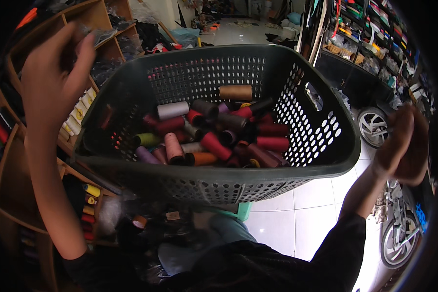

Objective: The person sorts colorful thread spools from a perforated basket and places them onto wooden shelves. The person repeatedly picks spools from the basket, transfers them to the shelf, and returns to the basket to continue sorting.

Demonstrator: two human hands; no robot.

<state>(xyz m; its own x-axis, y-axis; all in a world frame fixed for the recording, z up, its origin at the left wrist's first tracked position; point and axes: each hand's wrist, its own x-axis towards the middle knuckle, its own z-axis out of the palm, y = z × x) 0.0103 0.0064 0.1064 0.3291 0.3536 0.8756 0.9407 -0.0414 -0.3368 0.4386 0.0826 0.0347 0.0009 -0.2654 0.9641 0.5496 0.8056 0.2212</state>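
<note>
A dark perforated plastic basket [219,181] sits in front of me, tilted a little toward me. It holds several thread spools, among them a pink spool [173,147], an orange one [202,158], a pale grey one [173,110] and a brown cardboard cone [235,92]. My left hand [51,80] is raised left of the basket by the wooden shelf [85,14], fingers apart and holding nothing. My right hand [403,146] hangs curled to the right of the basket, outside its wall, with nothing visible in it. Neither hand touches the basket.
The shelf's lower compartments hold yellow and red spools [89,200]. A teal stool [243,210] shows under the basket on the white tiled floor [316,214]. Wheels [373,126] of parked vehicles stand at the right, below racks of coloured goods [374,24].
</note>
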